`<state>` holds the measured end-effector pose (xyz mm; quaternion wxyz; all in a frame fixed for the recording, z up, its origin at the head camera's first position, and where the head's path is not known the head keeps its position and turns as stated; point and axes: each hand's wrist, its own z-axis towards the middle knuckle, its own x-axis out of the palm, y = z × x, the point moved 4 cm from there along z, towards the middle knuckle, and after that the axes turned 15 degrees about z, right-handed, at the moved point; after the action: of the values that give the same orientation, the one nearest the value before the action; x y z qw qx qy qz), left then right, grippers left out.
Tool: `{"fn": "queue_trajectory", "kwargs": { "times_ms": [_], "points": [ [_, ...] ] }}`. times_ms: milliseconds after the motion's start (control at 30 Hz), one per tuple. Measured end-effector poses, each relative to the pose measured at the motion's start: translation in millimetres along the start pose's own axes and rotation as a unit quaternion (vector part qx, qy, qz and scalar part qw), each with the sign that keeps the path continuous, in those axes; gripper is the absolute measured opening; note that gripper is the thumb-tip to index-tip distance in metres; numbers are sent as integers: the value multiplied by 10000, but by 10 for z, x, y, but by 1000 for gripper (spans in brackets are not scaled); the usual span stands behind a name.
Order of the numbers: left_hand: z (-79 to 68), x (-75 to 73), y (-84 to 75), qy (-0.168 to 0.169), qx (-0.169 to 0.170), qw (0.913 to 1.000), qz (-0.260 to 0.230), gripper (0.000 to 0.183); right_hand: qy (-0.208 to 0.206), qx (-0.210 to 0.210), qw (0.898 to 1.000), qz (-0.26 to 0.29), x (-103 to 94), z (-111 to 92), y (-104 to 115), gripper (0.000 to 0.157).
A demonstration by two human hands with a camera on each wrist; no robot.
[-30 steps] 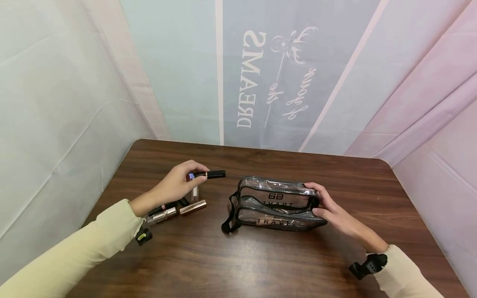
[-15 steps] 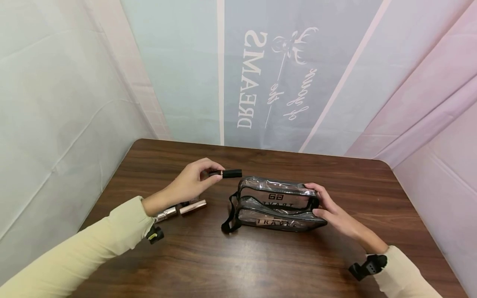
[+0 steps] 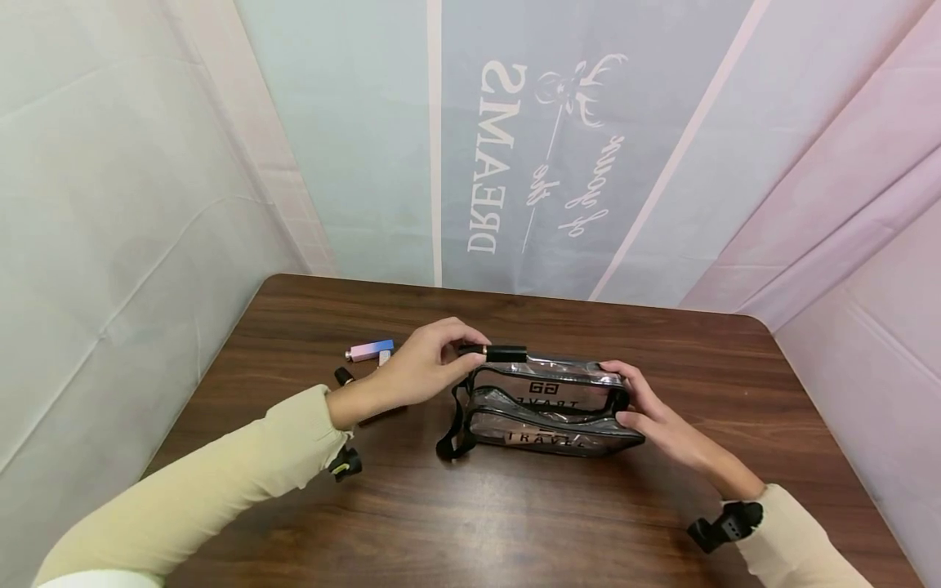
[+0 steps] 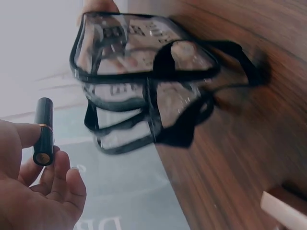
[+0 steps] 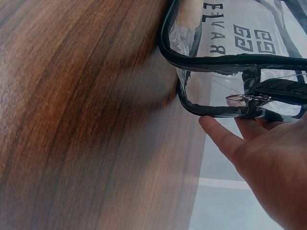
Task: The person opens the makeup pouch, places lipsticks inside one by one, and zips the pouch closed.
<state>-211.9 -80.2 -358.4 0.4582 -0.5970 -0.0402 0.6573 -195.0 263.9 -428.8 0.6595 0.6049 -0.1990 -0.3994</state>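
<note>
My left hand (image 3: 430, 359) pinches a black lipstick tube (image 3: 507, 354) with a thin gold band between thumb and fingers. In the head view the tube overlaps the back left top edge of a clear travel bag (image 3: 547, 442) with black trim. The left wrist view shows the lipstick (image 4: 44, 112) apart from the bag, beside its strap end. My right hand (image 3: 654, 420) grips the bag's right end, thumb at the front and fingers at the back. Close to that hand, a metal zipper pull (image 5: 247, 98) shows in the right wrist view. The bag's top gapes along its length.
Left of the bag lie a pink-and-blue tube (image 3: 370, 351) and a black tube (image 3: 343, 376); my left forearm partly hides other cosmetics there. A black strap (image 3: 457, 441) loops from the bag's left end onto the wooden table (image 3: 515, 523). A printed cloth backdrop (image 3: 367, 163) hangs behind.
My left hand has carried the lipstick rightward, from over the loose cosmetics to the bag's left end. The pink-and-blue tube has come into sight. My right hand and the bag stay put.
</note>
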Motion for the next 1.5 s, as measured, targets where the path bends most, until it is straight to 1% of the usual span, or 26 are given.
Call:
{"fn": "queue_trajectory", "kwargs": {
  "times_ms": [167,333,467,600,700,800,933,1100,1333,1500],
  "points": [
    [77,115,-108,89,143,9999,-9,20,-33,2,10000,-68,6,0,0,63],
    [125,207,-178,18,293,9996,43,20,-38,33,10000,-55,8,3,-1,63],
    [149,284,-240,-55,359,9993,101,20,-7,60,10000,46,5,5,3,63],
    [181,375,-313,-72,374,9992,85,20,93,-20,9997,226,10,14,24,63],
    [209,450,-357,-37,421,9989,213,22,112,-8,9996,261,11,16,26,63],
    [226,510,-386,-44,495,9975,512,24,75,93,9997,216,7,14,17,62],
    [226,569,-389,-102,488,9960,743,24,66,163,9996,205,10,16,15,62],
    [212,645,-349,-132,447,9955,827,24,63,142,9997,193,8,17,26,62],
    [202,679,-327,-196,353,9964,742,23,76,195,9995,228,3,14,23,62],
    [201,689,-310,-255,297,9970,666,23,25,170,9997,155,2,12,9,62]
  ]
}}
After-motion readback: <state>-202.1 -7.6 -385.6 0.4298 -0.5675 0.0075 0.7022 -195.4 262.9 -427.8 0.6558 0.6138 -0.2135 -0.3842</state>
